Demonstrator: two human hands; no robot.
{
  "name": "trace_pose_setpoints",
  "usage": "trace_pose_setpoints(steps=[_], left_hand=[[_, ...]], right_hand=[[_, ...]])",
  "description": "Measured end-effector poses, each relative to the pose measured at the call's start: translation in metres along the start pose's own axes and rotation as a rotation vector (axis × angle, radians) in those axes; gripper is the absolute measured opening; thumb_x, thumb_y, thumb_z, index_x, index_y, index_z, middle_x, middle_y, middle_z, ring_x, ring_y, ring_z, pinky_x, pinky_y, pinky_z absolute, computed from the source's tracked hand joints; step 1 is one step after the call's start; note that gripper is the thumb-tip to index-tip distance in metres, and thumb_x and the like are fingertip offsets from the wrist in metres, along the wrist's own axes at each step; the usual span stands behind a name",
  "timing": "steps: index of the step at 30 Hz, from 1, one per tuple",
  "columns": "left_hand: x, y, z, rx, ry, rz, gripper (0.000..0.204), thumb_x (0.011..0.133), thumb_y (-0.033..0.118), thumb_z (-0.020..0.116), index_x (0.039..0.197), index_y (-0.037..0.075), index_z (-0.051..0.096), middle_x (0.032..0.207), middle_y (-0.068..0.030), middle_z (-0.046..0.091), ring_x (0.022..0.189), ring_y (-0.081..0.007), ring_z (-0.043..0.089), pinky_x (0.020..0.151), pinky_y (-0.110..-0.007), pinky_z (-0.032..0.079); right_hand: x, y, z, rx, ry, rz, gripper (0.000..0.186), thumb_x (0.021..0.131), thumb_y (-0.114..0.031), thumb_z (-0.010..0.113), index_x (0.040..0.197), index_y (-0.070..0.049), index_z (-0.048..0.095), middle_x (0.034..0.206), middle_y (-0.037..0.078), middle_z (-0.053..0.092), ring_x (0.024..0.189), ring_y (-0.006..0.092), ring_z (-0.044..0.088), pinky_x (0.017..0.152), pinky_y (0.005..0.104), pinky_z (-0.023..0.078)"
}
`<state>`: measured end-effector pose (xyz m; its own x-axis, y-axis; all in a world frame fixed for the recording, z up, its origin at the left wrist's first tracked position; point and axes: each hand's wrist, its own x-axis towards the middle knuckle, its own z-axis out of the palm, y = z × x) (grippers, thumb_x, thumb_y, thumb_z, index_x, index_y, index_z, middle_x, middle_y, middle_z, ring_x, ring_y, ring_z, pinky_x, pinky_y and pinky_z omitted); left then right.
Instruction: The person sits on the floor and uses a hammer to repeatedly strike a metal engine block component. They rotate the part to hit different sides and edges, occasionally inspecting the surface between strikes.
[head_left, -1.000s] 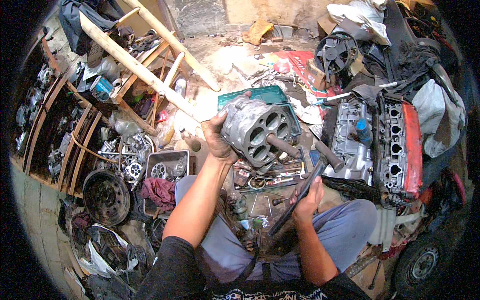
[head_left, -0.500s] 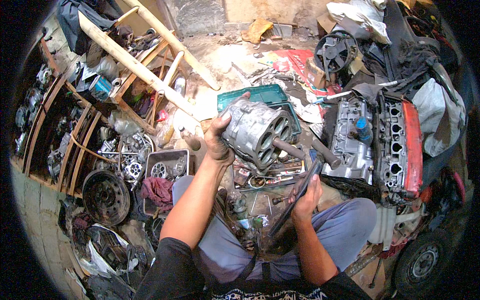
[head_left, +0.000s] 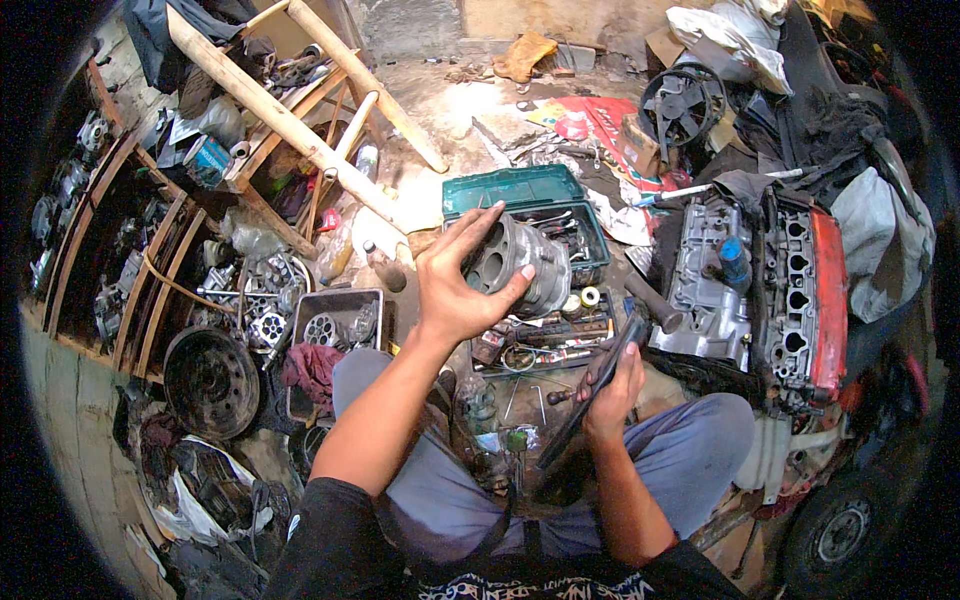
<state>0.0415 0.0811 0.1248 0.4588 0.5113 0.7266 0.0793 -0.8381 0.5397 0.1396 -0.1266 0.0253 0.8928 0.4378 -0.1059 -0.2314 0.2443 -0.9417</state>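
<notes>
My left hand (head_left: 465, 285) is closed round a grey metal cylinder block (head_left: 545, 275), fingers over its top and thumb across its front side. The block's face with several round bores is turned left, toward my palm. In my right hand (head_left: 612, 395) is a hammer (head_left: 655, 305), gripped by its dark handle, which slants down to the left. The hammer's head is up, a short way right of the block and apart from it. Behind and below the block lies an open green toolbox (head_left: 520, 188) with tools in it.
An engine cylinder head (head_left: 795, 290) and a silver engine cover (head_left: 700, 280) lie at right. A grey bin (head_left: 340, 300) with metal parts and a maroon rag (head_left: 312, 380) stands left, beside a steel wheel (head_left: 212, 385). A wooden ladder-like frame (head_left: 290, 110) leans at the far left.
My left hand has turned the block, so its bored face now points left instead of toward the right. The rod that stuck out of that face no longer shows. The hammer has hardly moved.
</notes>
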Motion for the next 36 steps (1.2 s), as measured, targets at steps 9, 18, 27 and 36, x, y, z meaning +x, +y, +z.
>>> trace_pose_setpoints(steps=[9,18,27,36], left_hand=[[-0.007,0.002,-0.014,-0.011,-0.061,-0.049,0.066,0.071,0.019,0.087,0.129,-0.003,0.066,0.123,-0.0224,0.07,0.119,-0.0327,0.066,0.107,-0.041,0.047],[-0.012,-0.007,-0.022,0.021,-0.037,-0.109,0.063,0.07,0.018,0.088,0.125,-0.006,0.067,0.121,-0.0216,0.071,0.114,-0.0263,0.068,0.103,-0.038,0.05],[-0.013,0.0,-0.026,0.105,-0.048,-0.1,0.063,0.07,0.019,0.088,0.126,-0.002,0.068,0.12,-0.0207,0.071,0.113,-0.0258,0.069,0.101,-0.038,0.051],[-0.015,-0.014,-0.021,-0.175,-0.023,-0.393,0.07,0.08,0.015,0.079,0.144,0.001,0.056,0.128,-0.0199,0.067,0.11,-0.0232,0.066,0.099,-0.037,0.051]], right_hand=[[0.001,0.001,0.001,0.005,-0.004,-0.033,0.043,0.11,-0.043,0.037,0.093,-0.005,0.05,0.059,0.004,0.045,0.04,0.0132,0.043,0.036,0.0299,0.037],[-0.001,-0.006,0.005,0.004,-0.008,-0.023,0.044,0.11,-0.042,0.036,0.102,-0.002,0.054,0.06,0.004,0.046,0.04,0.0126,0.041,0.038,0.0293,0.038],[-0.001,-0.001,0.008,0.035,-0.003,-0.005,0.044,0.11,-0.041,0.036,0.103,-0.002,0.055,0.059,0.004,0.046,0.04,0.0129,0.042,0.036,0.0289,0.036],[-0.014,0.017,0.0,-0.311,-0.238,-0.232,0.036,0.108,-0.035,0.044,0.098,-0.001,0.053,0.063,0.003,0.051,0.048,0.0123,0.048,0.044,0.0293,0.04]])
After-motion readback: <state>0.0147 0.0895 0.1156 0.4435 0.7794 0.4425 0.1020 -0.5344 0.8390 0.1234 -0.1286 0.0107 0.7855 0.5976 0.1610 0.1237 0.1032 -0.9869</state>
